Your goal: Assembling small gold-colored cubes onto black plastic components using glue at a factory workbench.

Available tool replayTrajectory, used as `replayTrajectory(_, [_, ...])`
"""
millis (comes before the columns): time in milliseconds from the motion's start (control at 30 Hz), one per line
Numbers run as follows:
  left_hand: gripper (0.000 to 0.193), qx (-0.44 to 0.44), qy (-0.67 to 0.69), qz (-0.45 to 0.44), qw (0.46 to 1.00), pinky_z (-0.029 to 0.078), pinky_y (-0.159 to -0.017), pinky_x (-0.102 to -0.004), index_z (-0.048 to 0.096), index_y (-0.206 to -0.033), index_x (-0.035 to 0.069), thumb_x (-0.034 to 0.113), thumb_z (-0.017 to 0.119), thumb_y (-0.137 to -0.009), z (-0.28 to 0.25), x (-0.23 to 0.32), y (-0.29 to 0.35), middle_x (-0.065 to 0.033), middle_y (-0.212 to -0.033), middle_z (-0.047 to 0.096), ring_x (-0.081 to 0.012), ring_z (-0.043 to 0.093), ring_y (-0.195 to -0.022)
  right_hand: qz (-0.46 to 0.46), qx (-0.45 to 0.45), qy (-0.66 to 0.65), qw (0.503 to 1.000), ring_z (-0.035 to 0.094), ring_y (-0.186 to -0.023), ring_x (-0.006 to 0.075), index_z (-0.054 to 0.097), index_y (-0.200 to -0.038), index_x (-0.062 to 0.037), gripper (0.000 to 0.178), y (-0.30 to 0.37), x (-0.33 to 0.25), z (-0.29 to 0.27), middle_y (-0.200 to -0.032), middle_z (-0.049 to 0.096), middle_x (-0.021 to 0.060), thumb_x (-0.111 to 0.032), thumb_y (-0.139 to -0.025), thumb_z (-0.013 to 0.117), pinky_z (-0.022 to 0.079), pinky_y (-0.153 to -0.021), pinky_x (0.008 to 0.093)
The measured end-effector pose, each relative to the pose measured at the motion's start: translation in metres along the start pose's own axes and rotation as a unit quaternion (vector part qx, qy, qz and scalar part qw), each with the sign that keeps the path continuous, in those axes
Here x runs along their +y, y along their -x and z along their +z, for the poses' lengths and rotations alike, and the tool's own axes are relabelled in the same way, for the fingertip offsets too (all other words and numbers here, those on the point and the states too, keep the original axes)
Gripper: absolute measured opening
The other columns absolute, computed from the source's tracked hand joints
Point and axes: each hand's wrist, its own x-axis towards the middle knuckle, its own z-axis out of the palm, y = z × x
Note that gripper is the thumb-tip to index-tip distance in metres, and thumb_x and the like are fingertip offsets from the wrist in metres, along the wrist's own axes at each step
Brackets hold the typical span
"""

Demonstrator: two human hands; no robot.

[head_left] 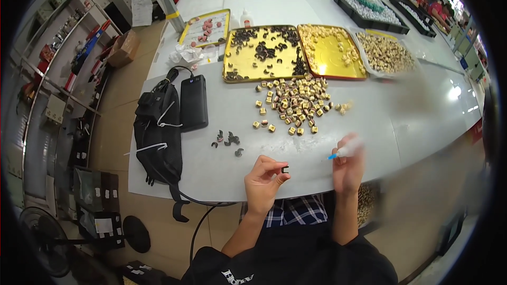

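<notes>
My left hand pinches a small black C-shaped piece between thumb and fingertips, just over the near edge of the table. To its right, my right hand is wrapped round a white squeeze bottle whose blue nozzle points left; the bottle is partly blurred. Beyond my hands lies a heap of small cream-and-dark cube-like pieces. Several loose black C-shaped pieces rest on the tabletop left of the heap. Many more are scattered in a yellow tray behind it.
Cream pieces sit in a second yellow tray, beside a bag of cream-brown pieces. Pink pieces lie in a tray at the far left. A black pouch and power bank with cables occupy the left. Far right stands a black bin.
</notes>
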Motion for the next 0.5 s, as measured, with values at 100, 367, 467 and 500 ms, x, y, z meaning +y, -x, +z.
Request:
replayTrajectory(100, [0.024, -0.026, -0.079, 0.023, 0.996, 0.042, -0.066, -0.0231, 0.067, -0.088, 0.002, -0.008, 0.073, -0.067, 0.004, 0.001, 0.000, -0.0012, -0.081, 0.046, -0.0110, 0.043, -0.075, -0.003, 0.034, 0.029, 0.999, 0.045, -0.056, 0.0074, 0.046, -0.109, -0.0024, 0.045, -0.001, 0.002, 0.003, -0.095, 0.060, 0.0128, -0.044, -0.092, 0.050, 0.038, -0.051, 0.0188])
replayTrajectory(367, [0.033, -0.064, -0.142, 0.068, 0.985, 0.043, -0.061, -0.0226, 0.069, -0.087, 0.002, -0.006, 0.079, -0.058, 0.007, -0.010, -0.006, -0.0021, -0.079, 0.046, -0.0124, 0.043, -0.072, 0.002, 0.015, 0.078, 0.997, 0.039, -0.043, 0.0066, 0.047, -0.103, -0.0038, 0.045, 0.001, 0.013, 0.011, -0.081, 0.061, 0.0152, -0.047, -0.092, 0.048, 0.031, -0.039, 0.0175])
replayTrajectory(467, [0.034, -0.073, -0.162, 0.062, 0.982, 0.041, -0.061, -0.0231, 0.069, -0.087, 0.003, -0.005, 0.080, -0.056, 0.007, -0.009, -0.006, -0.0013, -0.078, 0.045, -0.0126, 0.042, -0.072, -0.025, -0.037, 0.102, 0.994, 0.039, -0.043, 0.0053, 0.046, -0.099, -0.0035, 0.043, 0.003, 0.011, 0.010, -0.076, 0.061, 0.0162, -0.046, -0.092, 0.049, 0.032, -0.039, 0.0166])
replayTrajectory(500, [0.034, -0.073, -0.169, 0.065, 0.981, 0.041, -0.061, -0.0233, 0.070, -0.086, 0.004, -0.005, 0.080, -0.055, 0.007, -0.009, -0.006, -0.0009, -0.077, 0.044, -0.0126, 0.042, -0.071, -0.022, -0.027, 0.103, 0.994, 0.039, -0.043, 0.0053, 0.046, -0.099, -0.0035, 0.043, 0.005, 0.010, 0.010, -0.076, 0.061, 0.0162, -0.046, -0.092, 0.049, 0.032, -0.039, 0.0166])
